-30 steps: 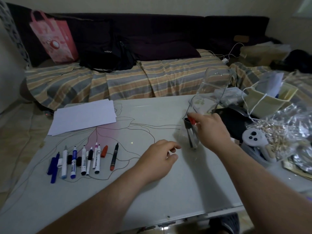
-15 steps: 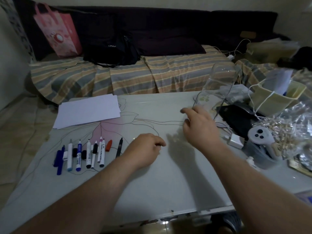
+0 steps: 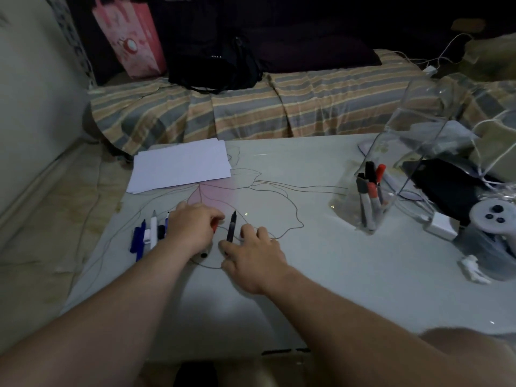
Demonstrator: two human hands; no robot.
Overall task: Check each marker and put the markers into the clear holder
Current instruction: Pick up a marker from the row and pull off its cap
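A row of markers (image 3: 153, 232) with blue, white and black caps lies at the table's left. My left hand (image 3: 192, 231) rests over the right part of that row, fingers curled onto a small red marker piece (image 3: 214, 226). A black marker (image 3: 231, 227) lies just right of it. My right hand (image 3: 252, 254) is flat on the table with thumb and fingers spread around that marker's near end, touching it. The clear holder (image 3: 348, 197) stands at the right with several markers (image 3: 370, 196) upright inside, red and black caps up.
White paper sheets (image 3: 181, 164) lie at the back left. Behind the holder stands a tall clear plastic box (image 3: 418, 118). A black case (image 3: 446, 188), a white charger (image 3: 443, 226), a white controller (image 3: 492, 217) and a small white figure (image 3: 472, 268) crowd the right edge.
My right hand left the holder, where it put a red-capped marker, and crossed left to the black marker. My left hand moved left onto the marker row. The view tilted down.
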